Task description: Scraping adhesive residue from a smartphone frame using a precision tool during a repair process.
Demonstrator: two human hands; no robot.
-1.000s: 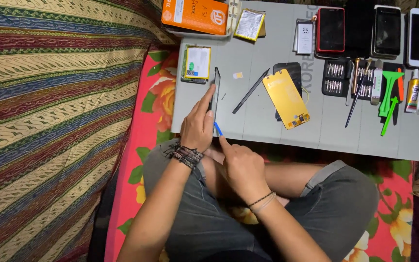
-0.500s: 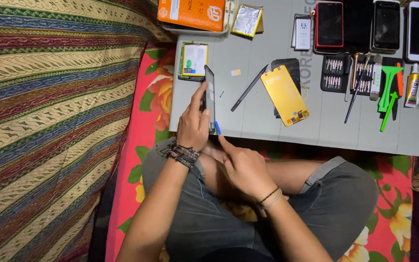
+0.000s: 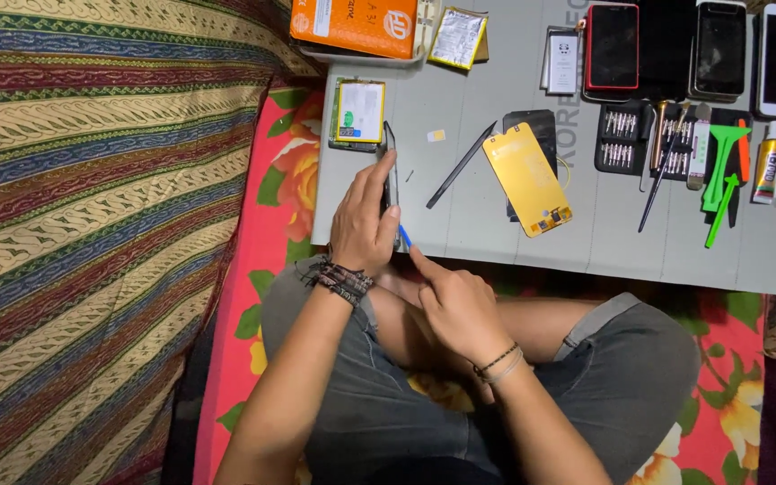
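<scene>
Now the left hand grips a phone on its edge near the counter's front-left corner, so the right hand's fingers can pinch a blue pick into its side.

Bare arms; beaded bracelets both wrists; grey rolled-cuff jeans

Left hand: the left hand has its grip closed round a dark phone stood on edge at the near-left part of the grey bench.
Right hand: the right hand, just right of the phone, pushes a small blue pick against the phone's lower edge with the forefinger stretched out.
Left of phone: flowered red cloth, then a striped blanket.
Behind phone: a battery and an orange box.
Right of phone: a black spudger, a yellow panel, a bit set, green pry tools.
</scene>
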